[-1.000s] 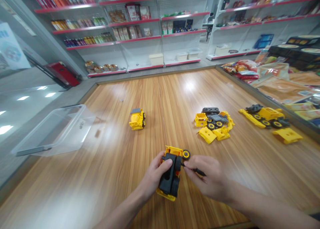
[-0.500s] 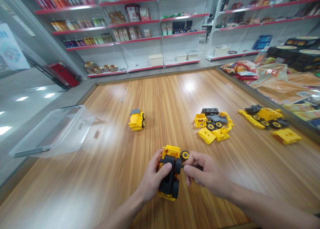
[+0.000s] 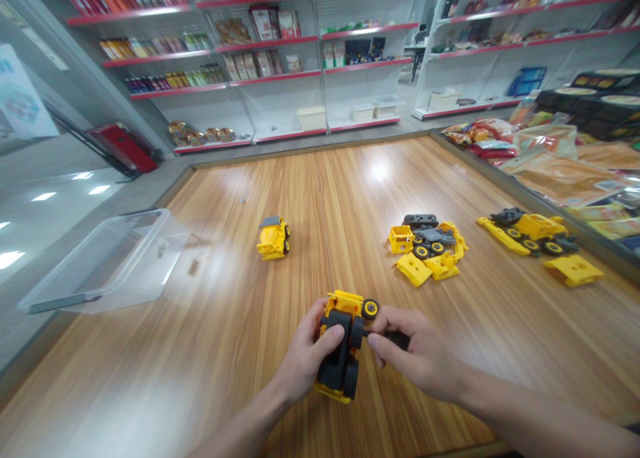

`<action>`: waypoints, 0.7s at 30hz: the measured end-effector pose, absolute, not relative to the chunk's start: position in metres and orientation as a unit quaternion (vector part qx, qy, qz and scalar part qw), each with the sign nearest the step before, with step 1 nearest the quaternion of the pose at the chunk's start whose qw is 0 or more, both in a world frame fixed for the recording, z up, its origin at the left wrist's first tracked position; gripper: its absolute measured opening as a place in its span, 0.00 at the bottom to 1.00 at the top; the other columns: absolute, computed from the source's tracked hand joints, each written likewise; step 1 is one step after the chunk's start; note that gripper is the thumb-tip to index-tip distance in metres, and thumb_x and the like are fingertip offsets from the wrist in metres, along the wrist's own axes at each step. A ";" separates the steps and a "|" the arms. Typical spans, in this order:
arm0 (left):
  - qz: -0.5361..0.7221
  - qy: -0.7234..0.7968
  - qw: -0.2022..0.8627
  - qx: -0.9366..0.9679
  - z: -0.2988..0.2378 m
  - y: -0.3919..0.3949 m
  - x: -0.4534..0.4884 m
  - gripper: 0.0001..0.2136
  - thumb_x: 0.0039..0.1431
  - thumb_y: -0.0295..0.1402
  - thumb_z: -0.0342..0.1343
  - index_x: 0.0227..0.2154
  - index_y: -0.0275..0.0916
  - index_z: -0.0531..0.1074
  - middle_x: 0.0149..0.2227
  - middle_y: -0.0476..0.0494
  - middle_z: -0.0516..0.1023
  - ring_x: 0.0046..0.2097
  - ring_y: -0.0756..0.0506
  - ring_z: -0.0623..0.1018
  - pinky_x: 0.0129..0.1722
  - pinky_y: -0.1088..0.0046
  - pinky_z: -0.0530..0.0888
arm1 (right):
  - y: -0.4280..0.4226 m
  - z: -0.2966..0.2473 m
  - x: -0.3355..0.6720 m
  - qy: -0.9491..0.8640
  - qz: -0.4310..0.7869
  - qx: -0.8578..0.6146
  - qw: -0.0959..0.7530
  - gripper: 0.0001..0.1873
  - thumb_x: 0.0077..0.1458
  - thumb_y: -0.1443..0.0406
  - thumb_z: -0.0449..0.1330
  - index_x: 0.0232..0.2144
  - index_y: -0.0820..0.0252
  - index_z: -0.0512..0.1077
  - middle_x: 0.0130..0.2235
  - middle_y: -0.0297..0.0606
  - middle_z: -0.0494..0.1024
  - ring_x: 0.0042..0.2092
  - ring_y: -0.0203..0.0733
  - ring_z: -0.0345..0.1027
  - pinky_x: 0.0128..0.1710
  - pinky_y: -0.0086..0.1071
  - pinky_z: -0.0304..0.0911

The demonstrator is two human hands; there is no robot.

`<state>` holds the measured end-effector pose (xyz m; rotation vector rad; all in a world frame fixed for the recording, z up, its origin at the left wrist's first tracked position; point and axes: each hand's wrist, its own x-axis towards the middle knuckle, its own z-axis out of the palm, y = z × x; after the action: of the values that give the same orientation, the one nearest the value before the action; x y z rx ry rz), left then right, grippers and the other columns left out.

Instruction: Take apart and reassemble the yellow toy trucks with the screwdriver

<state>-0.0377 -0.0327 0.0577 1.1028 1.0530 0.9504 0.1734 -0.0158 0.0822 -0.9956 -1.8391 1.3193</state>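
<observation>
My left hand [image 3: 313, 348] is wrapped round a yellow and black toy truck [image 3: 336, 368], its thumb pressed on the black underside. The truck is tipped over, with black wheels along its right side. A loose-looking wheel with a yellow hub [image 3: 371, 308] sits by its upper right corner. In my right hand [image 3: 413, 345] is a small black screwdriver [image 3: 399, 339], pinched between thumb and fingers. Its shaft points left at the upper wheel of the truck; its tip is hidden.
A small yellow toy truck [image 3: 273, 238] stands left of centre. Loose toy parts [image 3: 430, 241] and another yellow toy vehicle [image 3: 543, 230] lie to the right, beside a yellow panel [image 3: 573, 270]. A clear plastic bin [image 3: 135, 265] is at the left edge. Bagged goods [image 3: 550, 171] border the right.
My right hand has turned slightly, showing more of the screwdriver's handle. The upper wheel has rotated a little. My left hand keeps its hold on the toy truck.
</observation>
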 end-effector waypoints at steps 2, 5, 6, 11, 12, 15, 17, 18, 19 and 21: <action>0.416 0.459 0.622 0.480 0.057 -0.033 -0.037 0.20 0.60 0.42 0.57 0.52 0.38 0.67 0.42 0.44 0.76 0.43 0.44 0.75 0.43 0.71 0.72 | -0.016 0.082 0.173 -0.736 0.456 -0.377 0.329 0.10 0.60 0.65 0.56 0.26 0.59 0.66 0.22 0.30 0.69 0.24 0.33 0.61 0.25 0.28 0.55; 0.417 0.456 0.621 0.483 0.058 -0.034 -0.036 0.21 0.60 0.42 0.57 0.53 0.40 0.65 0.44 0.44 0.76 0.44 0.43 0.76 0.42 0.72 0.72 | -0.018 0.081 0.172 -0.775 0.390 -0.362 0.342 0.07 0.59 0.66 0.55 0.28 0.60 0.67 0.22 0.29 0.64 0.23 0.32 0.58 0.24 0.28 0.51; 0.417 0.454 0.621 0.484 0.058 -0.035 -0.036 0.21 0.60 0.41 0.57 0.54 0.40 0.65 0.44 0.44 0.76 0.44 0.43 0.76 0.42 0.72 0.72 | -0.018 0.080 0.172 -0.779 0.380 -0.361 0.345 0.06 0.59 0.66 0.55 0.29 0.60 0.67 0.22 0.28 0.63 0.22 0.32 0.57 0.24 0.28 0.51; 0.423 0.445 0.582 0.533 0.067 -0.035 -0.036 0.22 0.59 0.39 0.59 0.54 0.40 0.64 0.49 0.42 0.76 0.47 0.42 0.76 0.46 0.70 0.71 | -0.016 0.076 0.174 -0.773 0.452 -0.350 0.275 0.18 0.65 0.62 0.49 0.24 0.62 0.68 0.20 0.30 0.66 0.22 0.32 0.60 0.22 0.26 0.53; 0.422 0.445 0.570 0.546 0.069 -0.034 -0.037 0.22 0.58 0.39 0.59 0.54 0.40 0.64 0.49 0.41 0.76 0.47 0.42 0.76 0.46 0.70 0.71 | -0.015 0.075 0.175 -0.775 0.470 -0.335 0.257 0.22 0.67 0.62 0.46 0.24 0.62 0.69 0.19 0.31 0.67 0.21 0.32 0.61 0.21 0.25 0.54; 0.419 0.450 0.561 0.554 0.072 -0.033 -0.037 0.22 0.59 0.38 0.59 0.54 0.40 0.63 0.49 0.41 0.76 0.46 0.42 0.77 0.44 0.69 0.72 | -0.012 0.070 0.177 -0.787 0.473 -0.311 0.245 0.25 0.69 0.63 0.42 0.26 0.63 0.71 0.17 0.29 0.67 0.18 0.31 0.60 0.20 0.24 0.54; 0.416 0.455 0.572 0.540 0.073 -0.032 -0.037 0.21 0.60 0.38 0.58 0.54 0.40 0.64 0.49 0.40 0.76 0.46 0.42 0.77 0.44 0.69 0.72 | -0.011 0.069 0.177 -0.798 0.439 -0.321 0.259 0.21 0.67 0.63 0.46 0.24 0.62 0.69 0.19 0.31 0.67 0.21 0.32 0.59 0.22 0.26 0.53; 0.415 0.458 0.580 0.531 0.072 -0.032 -0.036 0.21 0.60 0.39 0.58 0.53 0.39 0.64 0.49 0.40 0.76 0.46 0.42 0.77 0.43 0.69 0.73 | -0.011 0.070 0.177 -0.803 0.416 -0.330 0.270 0.19 0.66 0.64 0.48 0.23 0.62 0.68 0.21 0.33 0.67 0.23 0.34 0.59 0.24 0.28 0.53; 0.413 0.462 0.588 0.520 0.072 -0.032 -0.036 0.20 0.59 0.39 0.58 0.53 0.39 0.65 0.48 0.41 0.76 0.46 0.42 0.77 0.43 0.69 0.73 | -0.012 0.070 0.176 -0.808 0.394 -0.337 0.281 0.17 0.64 0.64 0.50 0.23 0.61 0.67 0.23 0.34 0.67 0.25 0.35 0.58 0.26 0.30 0.52; 0.413 0.466 0.601 0.501 0.071 -0.032 -0.035 0.20 0.59 0.40 0.58 0.52 0.39 0.66 0.46 0.41 0.77 0.45 0.42 0.77 0.41 0.70 0.74 | -0.012 0.072 0.175 -0.815 0.363 -0.341 0.295 0.14 0.62 0.65 0.52 0.23 0.61 0.65 0.25 0.35 0.66 0.26 0.37 0.57 0.28 0.33 0.50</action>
<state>-0.0347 -0.0316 0.0707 1.1605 1.0801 0.9563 0.1753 -0.0122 0.0723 -0.9071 -2.1693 0.9651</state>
